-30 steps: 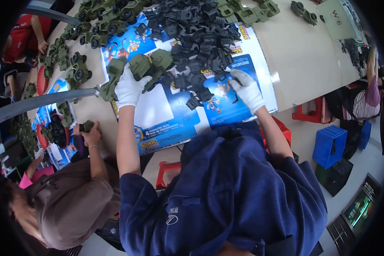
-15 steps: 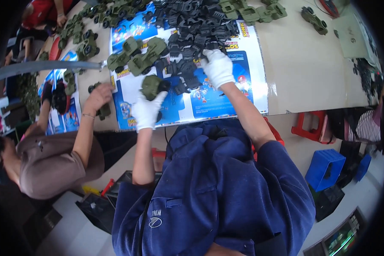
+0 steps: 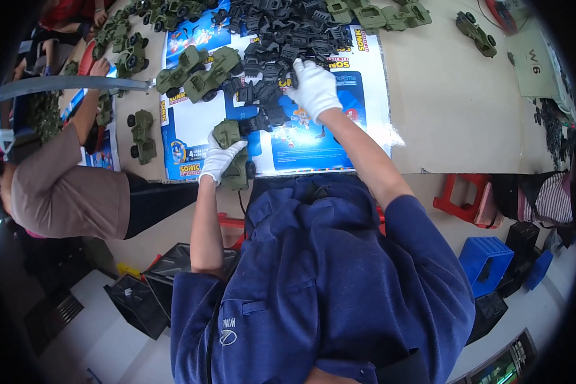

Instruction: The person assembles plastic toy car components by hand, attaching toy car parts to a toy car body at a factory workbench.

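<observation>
Green car held in the left hand, at the near edge of the table, black parts touched by the right hand, whether one is gripped cannot be told, two other cars laid on the sheet.

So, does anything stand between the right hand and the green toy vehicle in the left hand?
Yes: black parts lie on the printed sheet between the right hand and the green toy vehicle, seemingly low enough to reach over.
</observation>
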A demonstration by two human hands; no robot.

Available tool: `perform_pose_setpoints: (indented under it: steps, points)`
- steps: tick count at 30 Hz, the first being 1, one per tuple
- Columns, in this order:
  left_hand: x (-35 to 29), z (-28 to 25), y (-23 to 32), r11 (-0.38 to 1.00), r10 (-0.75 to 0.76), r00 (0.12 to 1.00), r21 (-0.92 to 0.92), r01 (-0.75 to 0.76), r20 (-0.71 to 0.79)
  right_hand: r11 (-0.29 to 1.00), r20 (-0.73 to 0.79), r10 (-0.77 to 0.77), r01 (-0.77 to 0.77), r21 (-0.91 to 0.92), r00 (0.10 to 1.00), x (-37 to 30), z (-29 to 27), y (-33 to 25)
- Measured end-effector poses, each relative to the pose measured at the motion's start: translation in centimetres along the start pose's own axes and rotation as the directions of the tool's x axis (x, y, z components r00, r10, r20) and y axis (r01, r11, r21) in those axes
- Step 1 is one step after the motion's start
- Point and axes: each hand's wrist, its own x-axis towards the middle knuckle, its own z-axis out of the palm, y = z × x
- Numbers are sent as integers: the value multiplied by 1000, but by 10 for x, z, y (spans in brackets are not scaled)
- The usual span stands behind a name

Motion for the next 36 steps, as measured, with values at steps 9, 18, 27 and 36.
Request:
perform_pose_setpoints:
  steps: [9,18,27,36]
  points:
    - [-6,8,-3,994,107,994,-15,-108,-29,947,-69,-293,299,114,954,-66,-35,61]
    - [12,10,-8,968,82,996,-235,-85,-22,919,-343,148,-1,393,927,-102,-40,82]
    - [26,6,-25,987,143,987,-63,-148,-76,986,40,122,-126,105,992,-81,-25,48]
    - [-17,-13,28,946,89,989,-300,-122,-122,973,167,-231,229,31,959,-122,-7,46]
